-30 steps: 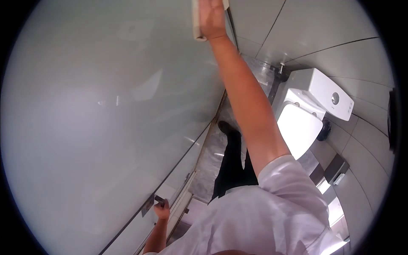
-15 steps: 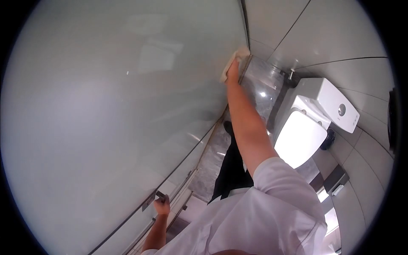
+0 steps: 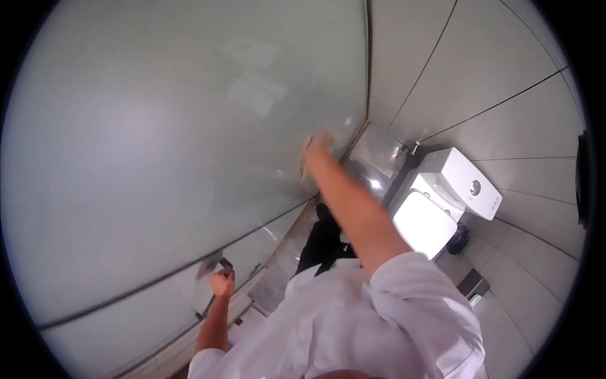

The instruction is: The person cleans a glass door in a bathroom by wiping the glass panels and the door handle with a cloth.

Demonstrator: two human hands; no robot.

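While the left hand (image 3: 222,284) curled its fingers around the dark handle (image 3: 226,264), probably steadying the frosted-glass panel (image 3: 158,164) | the right hand (image 3: 320,146) held the pale cloth (image 3: 305,165) at that panel, apparently palm-side for flat contact | right fingers were too blurred to tell spread from together

Watching from afar, I see a loose white short-sleeved fabric shirt (image 3: 360,328), creased across its front, with a wide, plain sleeve (image 3: 420,287). Below it I make out black fabric trousers (image 3: 317,247) and a dark, rounded shoe (image 3: 323,212).
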